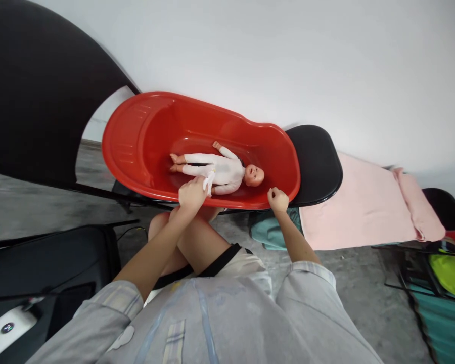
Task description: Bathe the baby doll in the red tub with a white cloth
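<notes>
The left hand (pixel 191 194) hides part of the white cloth (pixel 209 181) — the doll's (pixel 222 169) near arm too.

Black round stool (pixel 318 167) on grey concrete floor (pixel 349 298), carrying red plastic tub (pixel 144 136) directly on top. Pink folded towel (pixel 360 202) spread on neighbouring support just beside stool, to the right; teal cloth (pixel 267 233) below it.
</notes>
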Motion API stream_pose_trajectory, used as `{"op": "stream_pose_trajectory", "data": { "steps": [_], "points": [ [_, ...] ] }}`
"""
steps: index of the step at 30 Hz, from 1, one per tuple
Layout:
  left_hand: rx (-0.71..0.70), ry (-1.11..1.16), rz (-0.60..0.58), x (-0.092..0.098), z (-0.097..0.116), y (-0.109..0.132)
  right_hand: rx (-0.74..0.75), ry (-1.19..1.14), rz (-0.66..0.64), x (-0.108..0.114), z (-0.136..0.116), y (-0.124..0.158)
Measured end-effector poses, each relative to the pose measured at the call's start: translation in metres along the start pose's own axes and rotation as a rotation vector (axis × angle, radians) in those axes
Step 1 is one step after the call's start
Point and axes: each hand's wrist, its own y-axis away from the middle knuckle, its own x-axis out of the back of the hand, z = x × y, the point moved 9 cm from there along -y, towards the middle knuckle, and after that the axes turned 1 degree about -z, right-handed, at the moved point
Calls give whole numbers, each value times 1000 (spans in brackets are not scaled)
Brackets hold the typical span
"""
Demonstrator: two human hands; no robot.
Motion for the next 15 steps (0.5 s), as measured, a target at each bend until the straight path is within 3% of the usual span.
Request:
{"op": "stream_pose_trajectory", "data": {
  "steps": [4,7,9,12,14,15],
  "points": [
    [-5,-2,12,3,-2,2,-34,65,-112,-4,1,-2],
    [-87,19,54,7,-1,4,49,-119,-210,-13,-22,-3],
    [-146,41,83,8,-2,3,253,-361,-283,-22,-69,1],
    [-262,141,90,4,-1,-1,627,-649,-488,-41,-161,20],
    [-391,261,64,0,7,-4,736,-793,-676,-60,-209,31],
    [-452,320,42,-2,12,-6,719,-850,-776,-71,-225,31]
  ]
}}
